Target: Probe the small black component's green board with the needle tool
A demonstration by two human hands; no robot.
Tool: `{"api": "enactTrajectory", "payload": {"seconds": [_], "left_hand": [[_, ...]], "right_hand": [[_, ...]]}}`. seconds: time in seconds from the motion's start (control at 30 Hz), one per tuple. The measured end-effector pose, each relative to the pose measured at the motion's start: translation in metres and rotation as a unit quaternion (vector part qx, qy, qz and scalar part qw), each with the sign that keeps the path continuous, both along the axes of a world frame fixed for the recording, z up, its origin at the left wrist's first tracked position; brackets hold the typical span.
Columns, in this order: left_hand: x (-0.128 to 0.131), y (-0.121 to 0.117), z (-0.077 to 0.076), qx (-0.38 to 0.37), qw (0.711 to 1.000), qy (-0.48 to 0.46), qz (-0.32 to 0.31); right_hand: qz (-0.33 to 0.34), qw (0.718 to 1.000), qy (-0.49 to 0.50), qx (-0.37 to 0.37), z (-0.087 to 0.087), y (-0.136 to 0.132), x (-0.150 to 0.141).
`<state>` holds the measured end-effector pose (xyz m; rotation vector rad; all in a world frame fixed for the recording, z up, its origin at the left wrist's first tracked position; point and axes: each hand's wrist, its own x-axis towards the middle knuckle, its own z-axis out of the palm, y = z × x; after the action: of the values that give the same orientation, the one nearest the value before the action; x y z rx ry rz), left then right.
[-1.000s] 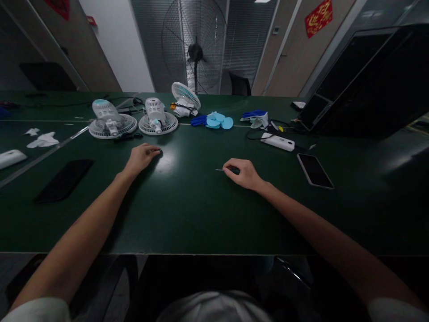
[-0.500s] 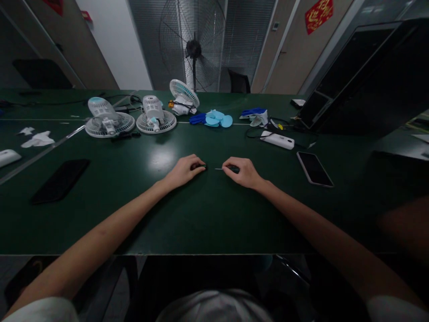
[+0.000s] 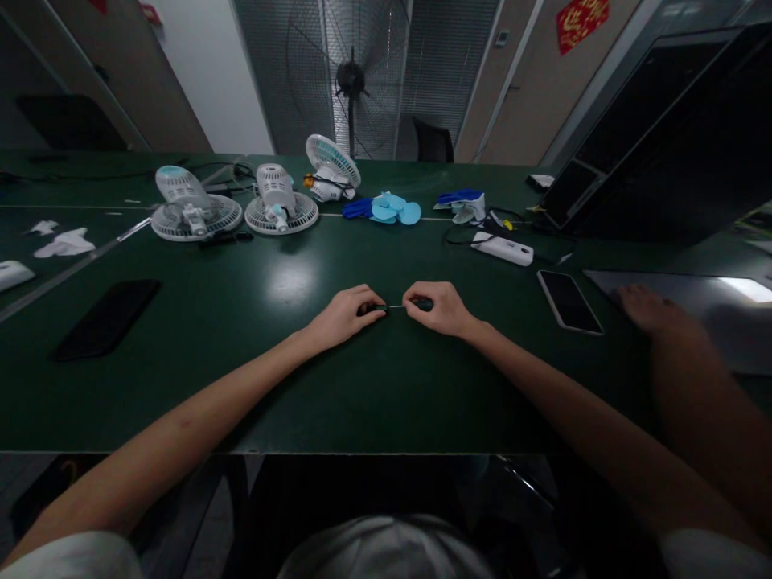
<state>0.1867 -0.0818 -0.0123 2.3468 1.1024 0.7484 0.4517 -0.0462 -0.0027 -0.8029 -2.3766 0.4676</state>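
Note:
Over the middle of the dark green table [image 3: 362, 386], my right hand [image 3: 445, 309] is closed in a pinch around a small screwdriver [image 3: 425, 305]. Its dark handle shows between the fingers, and a thin metal shaft points left. Opposite it, my left hand [image 3: 345, 316] pinches a small dark piece [image 3: 381, 307] between thumb and fingertips. The shaft's tip meets the end of that piece; whether it has gone in, I cannot tell. Most of the dark piece is hidden by the fingers.
Several white fans [image 3: 281, 211] stand at the back, near light blue fan blades [image 3: 395, 209] and gloves [image 3: 463, 205]. A phone [image 3: 570, 301] and a white power strip [image 3: 503, 248] lie right; a dark flat slab [image 3: 105, 319] lies left. Another person's hand [image 3: 648, 308] rests on a laptop [image 3: 741, 322].
My left hand has moved right, bringing the dark piece up to the screwdriver's tip. My right hand has hardly moved. At right, the laptop and another person's hand on it have come into view.

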Motion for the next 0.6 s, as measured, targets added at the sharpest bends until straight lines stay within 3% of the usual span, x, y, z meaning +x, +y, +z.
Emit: {"api": "enactTrajectory", "payload": {"seconds": [0.4, 0.6], "left_hand": [[0.0, 0.0, 0.0, 0.0, 1.0, 0.003, -0.013], [0.0, -0.003, 0.002, 0.006, 0.999, 0.021, -0.03]], "right_hand": [[0.049, 0.997, 0.034, -0.048, 0.009, -0.012, -0.013], [0.009, 0.998, 0.054, -0.043, 0.005, -0.008, -0.008]]}}
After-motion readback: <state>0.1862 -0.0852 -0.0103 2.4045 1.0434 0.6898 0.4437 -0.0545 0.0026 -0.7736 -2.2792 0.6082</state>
